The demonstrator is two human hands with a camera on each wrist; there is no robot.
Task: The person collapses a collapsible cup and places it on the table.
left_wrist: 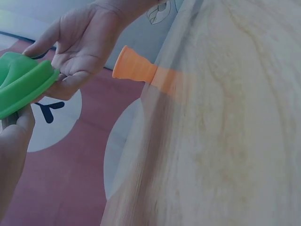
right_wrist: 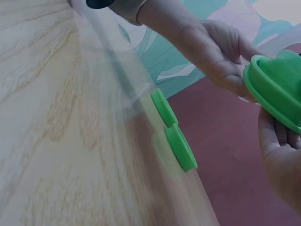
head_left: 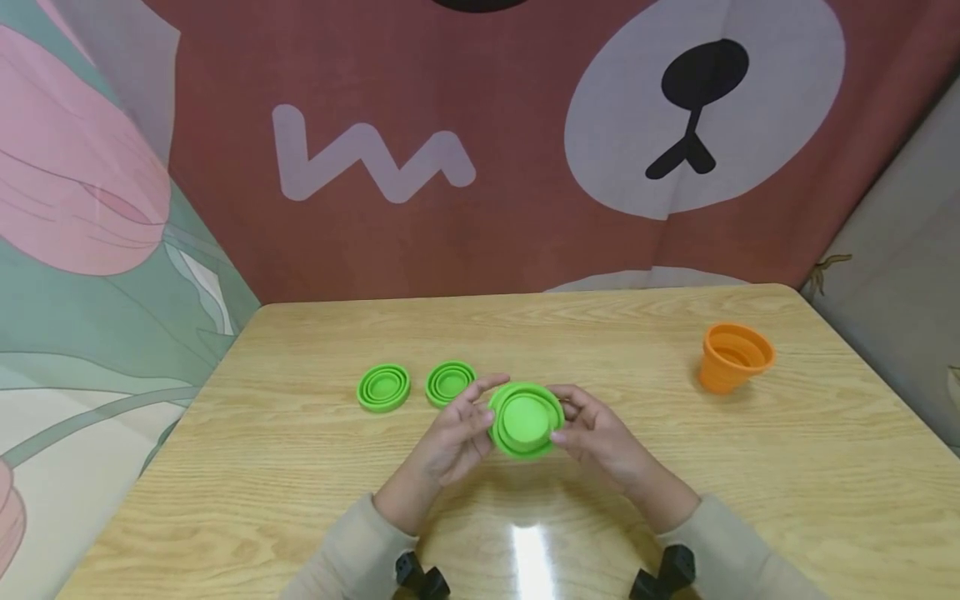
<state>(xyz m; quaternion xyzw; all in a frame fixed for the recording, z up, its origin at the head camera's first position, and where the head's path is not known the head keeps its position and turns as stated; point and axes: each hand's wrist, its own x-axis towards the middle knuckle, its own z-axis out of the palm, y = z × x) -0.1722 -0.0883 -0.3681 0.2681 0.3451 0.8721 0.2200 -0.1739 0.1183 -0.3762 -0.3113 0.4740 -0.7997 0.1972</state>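
Observation:
A green collapsible cup [head_left: 525, 417], mostly folded flat, is held up off the table between both hands, its round face toward the head camera. My left hand [head_left: 461, 437] pinches its left rim with thumb and fingers. On the opposite side my right hand [head_left: 603, 437] grips the rim, thumb in front. From the right wrist view, the green cup [right_wrist: 275, 87] looks uneven, with part of its middle bulging past the rim. Two more green collapsible cups, one far left [head_left: 383, 388] and one [head_left: 450, 382] just behind my left hand, lie folded flat on the table.
An orange collapsible cup [head_left: 731, 358] stands expanded at the table's back right. The wooden table [head_left: 262, 467] ends at a brown printed cloth [head_left: 420, 242] hanging behind it. Patterned cloth [head_left: 75, 333] also hangs along the left side.

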